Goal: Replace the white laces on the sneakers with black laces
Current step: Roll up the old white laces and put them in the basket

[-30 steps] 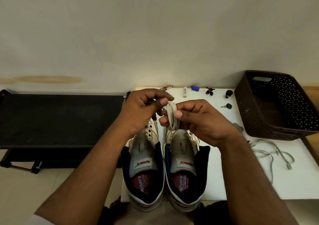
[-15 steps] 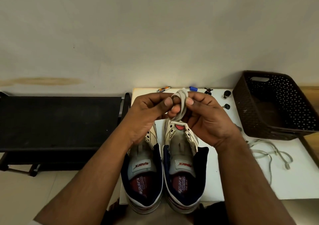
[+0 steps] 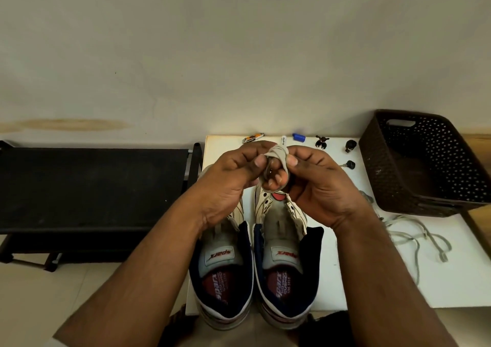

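Note:
Two white sneakers with navy collars stand side by side on the white table point(image 3: 332, 280), heels toward me: the left sneaker point(image 3: 221, 275) and the right sneaker point(image 3: 284, 269). Neither shows a lace in its eyelets. Above their toes, my left hand point(image 3: 233, 179) and my right hand point(image 3: 316, 184) together hold a coiled white lace point(image 3: 277, 155), which is wound round the fingers of my right hand while my left thumb and fingers pinch it. A second white lace point(image 3: 414, 235) lies loose on the table to the right. No black lace is in view.
A dark brown perforated basket point(image 3: 430, 160) stands at the table's back right. Small items line the back edge: a blue cap point(image 3: 299, 137), a key point(image 3: 348, 165), dark knobs point(image 3: 350, 145). A black bench point(image 3: 93, 189) stands to the left of the table.
Both hands have risen slightly away from the sneakers, toward the table's back edge. The white lace has gone from a hanging loop to a tighter coil round my right fingers.

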A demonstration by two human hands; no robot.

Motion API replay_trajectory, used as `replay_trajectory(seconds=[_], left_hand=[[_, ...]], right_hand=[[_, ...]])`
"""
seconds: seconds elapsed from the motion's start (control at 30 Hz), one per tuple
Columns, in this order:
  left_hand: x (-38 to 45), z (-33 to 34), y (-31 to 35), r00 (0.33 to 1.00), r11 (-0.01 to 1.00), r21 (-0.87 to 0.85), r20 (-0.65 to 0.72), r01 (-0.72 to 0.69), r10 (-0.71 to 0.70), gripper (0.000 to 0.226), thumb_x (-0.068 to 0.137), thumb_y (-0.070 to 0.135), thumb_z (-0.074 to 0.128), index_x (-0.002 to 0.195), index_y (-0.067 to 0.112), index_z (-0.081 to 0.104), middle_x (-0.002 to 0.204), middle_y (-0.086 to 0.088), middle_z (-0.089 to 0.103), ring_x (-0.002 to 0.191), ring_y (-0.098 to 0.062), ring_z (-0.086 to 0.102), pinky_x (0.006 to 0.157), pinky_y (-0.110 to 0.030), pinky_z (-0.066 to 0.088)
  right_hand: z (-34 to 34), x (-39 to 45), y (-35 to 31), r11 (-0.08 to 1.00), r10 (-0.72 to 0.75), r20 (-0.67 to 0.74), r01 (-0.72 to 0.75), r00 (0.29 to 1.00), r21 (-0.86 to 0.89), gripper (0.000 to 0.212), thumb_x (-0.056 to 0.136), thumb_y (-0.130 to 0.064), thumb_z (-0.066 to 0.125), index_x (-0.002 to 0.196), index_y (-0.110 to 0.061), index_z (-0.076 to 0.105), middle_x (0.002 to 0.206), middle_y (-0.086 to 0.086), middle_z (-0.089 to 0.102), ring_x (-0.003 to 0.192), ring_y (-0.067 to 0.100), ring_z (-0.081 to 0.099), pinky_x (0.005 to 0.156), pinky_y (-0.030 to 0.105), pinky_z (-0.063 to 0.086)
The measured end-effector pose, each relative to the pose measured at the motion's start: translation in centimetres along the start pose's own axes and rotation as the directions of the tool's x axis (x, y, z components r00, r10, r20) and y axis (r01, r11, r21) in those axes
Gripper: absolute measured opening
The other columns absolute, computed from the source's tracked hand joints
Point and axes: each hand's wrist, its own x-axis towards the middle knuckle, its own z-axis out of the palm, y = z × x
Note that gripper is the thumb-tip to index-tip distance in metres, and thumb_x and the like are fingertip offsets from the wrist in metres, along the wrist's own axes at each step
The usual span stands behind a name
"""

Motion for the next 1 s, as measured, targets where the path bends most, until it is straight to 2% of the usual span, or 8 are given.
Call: replay_trajectory(seconds=[0.1, 0.2, 0.33, 0.53, 0.67, 0.73, 0.9, 1.0], left_hand=[[-0.2, 0.0, -0.1, 0.996, 0.994, -0.060, 0.009, 0.089, -0.089, 0.035, 0.092, 0.024, 0.053, 0.124, 0.015, 0.062, 0.096, -0.004, 0.067, 0.090, -0.014, 0.058, 0.101, -0.047, 0.037], [-0.3, 0.2, -0.1, 0.989, 0.981, -0.129, 0.013, 0.146, -0.146, 0.037, 0.092, 0.021, 0.055, 0.127, 0.010, 0.059, 0.105, -0.005, 0.067, 0.098, -0.017, 0.059, 0.109, -0.049, 0.031], [-0.3, 0.2, 0.0, 0.984, 0.980, -0.126, -0.072, 0.156, -0.166, 0.028, 0.081, 0.027, 0.050, 0.103, 0.021, 0.066, 0.094, 0.011, 0.072, 0.094, -0.003, 0.062, 0.092, -0.033, 0.036], [0.9, 2.4, -0.6, 0.960, 0.992, 0.080, -0.270, 0.099, -0.074, 0.024, 0.101, 0.021, 0.044, 0.089, 0.023, 0.065, 0.078, 0.020, 0.072, 0.078, 0.013, 0.062, 0.074, -0.010, 0.046], [2.5, 5.5, -1.4, 0.971, 0.988, 0.099, -0.220, 0.121, -0.097, 0.019, 0.099, 0.031, 0.050, 0.090, 0.028, 0.067, 0.096, 0.007, 0.069, 0.099, -0.010, 0.057, 0.085, -0.036, 0.039], [3.6, 7.7, -1.4, 0.969, 0.985, 0.090, -0.211, 0.149, -0.127, 0.017, 0.100, 0.029, 0.050, 0.093, 0.028, 0.066, 0.097, 0.010, 0.067, 0.098, -0.010, 0.053, 0.082, -0.036, 0.036], [7.3, 12.2, -2.8, 0.956, 0.922, 0.305, -0.238, 0.239, -0.169, 0.035, 0.100, 0.024, 0.051, 0.134, 0.025, 0.052, 0.135, 0.004, 0.052, 0.115, -0.011, 0.050, 0.088, -0.027, 0.039], [9.3, 14.7, -5.4, 0.956, 0.663, 0.697, -0.113, 0.271, -0.272, 0.058, 0.097, 0.030, 0.056, 0.149, 0.018, 0.033, 0.155, -0.004, 0.032, 0.139, -0.019, 0.035, 0.108, -0.027, 0.029]], right_hand=[[-0.6, -0.2, -0.2, 0.997, 0.000, -0.007, 0.000, 1.000, -0.079, 0.017, 0.078, -0.029, 0.067, 0.083, -0.015, 0.074, 0.067, -0.001, 0.064, 0.063, 0.013, 0.057, 0.074, 0.036, 0.041], [-1.1, -0.2, -0.3, 0.992, -0.037, -0.050, 0.030, 0.998, -0.122, 0.014, 0.086, -0.016, 0.062, 0.086, -0.016, 0.076, 0.067, -0.002, 0.066, 0.065, 0.010, 0.060, 0.071, 0.028, 0.049], [-1.1, 0.2, 0.2, 0.964, -0.131, -0.135, 0.094, 0.982, -0.249, 0.024, 0.087, -0.011, 0.051, 0.094, -0.012, 0.074, 0.080, 0.002, 0.070, 0.072, 0.010, 0.060, 0.076, 0.023, 0.051], [-0.3, 0.7, 1.0, 0.859, -0.312, -0.343, 0.110, 0.886, -0.500, 0.021, 0.099, -0.011, 0.047, 0.100, -0.014, 0.068, 0.094, 0.001, 0.072, 0.092, 0.015, 0.066, 0.086, 0.030, 0.051], [-1.1, -0.9, -0.2, 0.869, -0.371, -0.458, 0.127, 0.808, -0.479, 0.024, 0.101, -0.011, 0.043, 0.097, -0.013, 0.066, 0.093, 0.005, 0.071, 0.088, 0.016, 0.064, 0.081, 0.029, 0.053], [-3.0, -2.4, -1.8, 0.845, -0.386, -0.471, 0.098, 0.793, -0.526, 0.023, 0.101, -0.013, 0.043, 0.099, -0.010, 0.066, 0.096, 0.013, 0.069, 0.089, 0.026, 0.063, 0.084, 0.038, 0.051], [-11.0, -7.3, -8.0, 0.624, -0.388, -0.509, -0.188, 0.768, -0.758, 0.019, 0.100, -0.017, 0.047, 0.100, -0.015, 0.065, 0.088, -0.003, 0.066, 0.081, 0.010, 0.058, 0.075, 0.020, 0.046], [-17.3, -9.7, -11.4, 0.373, -0.322, -0.504, -0.382, 0.802, -0.846, 0.029, 0.101, -0.020, 0.046, 0.125, -0.011, 0.060, 0.120, -0.004, 0.062, 0.114, 0.012, 0.055, 0.094, 0.017, 0.040]])
